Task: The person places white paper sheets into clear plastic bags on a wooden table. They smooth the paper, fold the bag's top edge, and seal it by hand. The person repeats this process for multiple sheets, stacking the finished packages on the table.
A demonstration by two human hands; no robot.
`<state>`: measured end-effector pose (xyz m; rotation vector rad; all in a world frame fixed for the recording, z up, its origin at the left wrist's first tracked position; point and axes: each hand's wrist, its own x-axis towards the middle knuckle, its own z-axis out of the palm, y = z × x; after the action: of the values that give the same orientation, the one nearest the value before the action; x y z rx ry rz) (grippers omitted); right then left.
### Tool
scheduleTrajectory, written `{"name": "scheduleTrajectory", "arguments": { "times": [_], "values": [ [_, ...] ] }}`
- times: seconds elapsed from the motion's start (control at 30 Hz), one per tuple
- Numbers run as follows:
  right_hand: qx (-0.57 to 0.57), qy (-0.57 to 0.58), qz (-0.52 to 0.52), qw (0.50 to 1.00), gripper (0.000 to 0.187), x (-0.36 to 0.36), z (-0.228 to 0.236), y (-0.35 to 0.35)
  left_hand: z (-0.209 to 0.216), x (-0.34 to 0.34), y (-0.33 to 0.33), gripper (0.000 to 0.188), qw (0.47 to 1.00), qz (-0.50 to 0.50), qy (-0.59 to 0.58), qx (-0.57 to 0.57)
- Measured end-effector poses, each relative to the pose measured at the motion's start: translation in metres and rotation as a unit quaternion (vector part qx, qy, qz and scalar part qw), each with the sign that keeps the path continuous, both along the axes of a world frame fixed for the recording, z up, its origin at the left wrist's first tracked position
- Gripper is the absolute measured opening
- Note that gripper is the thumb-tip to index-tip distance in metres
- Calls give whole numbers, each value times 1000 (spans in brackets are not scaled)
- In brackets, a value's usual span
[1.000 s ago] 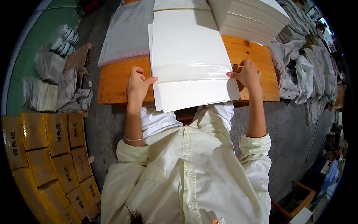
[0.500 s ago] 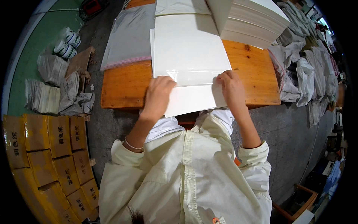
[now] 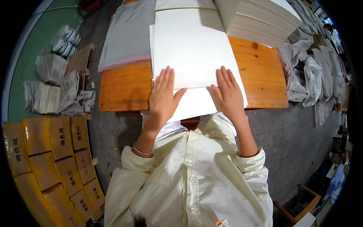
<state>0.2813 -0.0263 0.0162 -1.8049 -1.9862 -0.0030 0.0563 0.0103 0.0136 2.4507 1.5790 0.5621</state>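
Observation:
White paper sheets (image 3: 191,41) lie on the wooden table (image 3: 262,81) in front of me, their near end jutting past the table edge toward my lap. Across their near part runs a flat strip of clear plastic (image 3: 194,78), smooth against the white. My left hand (image 3: 162,98) rests flat at the strip's left end, fingers stretched out and pointing away. At the right end my right hand (image 3: 230,96) lies the same way, palm down with its thumb spread. Neither hand grips anything.
Clear plastic bags (image 3: 126,36) with a pink edge lie at the table's left. A tall white paper stack (image 3: 261,24) stands at the back right. Cardboard boxes (image 3: 41,136) are piled at the left, whitish sacks (image 3: 312,72) heaped at the right, and a wooden frame (image 3: 302,206) sits lower right.
My fingers were curled on the raised, shiny plastic strip; now both hands have opened and lie flat at its ends. The strip looks flatter against the sheets.

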Motion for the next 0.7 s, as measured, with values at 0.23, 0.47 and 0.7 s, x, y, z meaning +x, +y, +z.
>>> {"name": "scheduleTrajectory", "arguments": {
  "times": [0.23,0.47,0.7],
  "values": [
    [-33,-51,-89,994,64,6,-5,-4,0,-22,-4,71,998,22,-52,1],
    [-58,-49,-123,990,72,13,-5,-4,-9,-34,-11,62,977,81,-186,-66],
    [-56,-38,-104,992,71,10,-2,-5,27,-28,-20,58,945,81,-296,-114]
  ]
}}
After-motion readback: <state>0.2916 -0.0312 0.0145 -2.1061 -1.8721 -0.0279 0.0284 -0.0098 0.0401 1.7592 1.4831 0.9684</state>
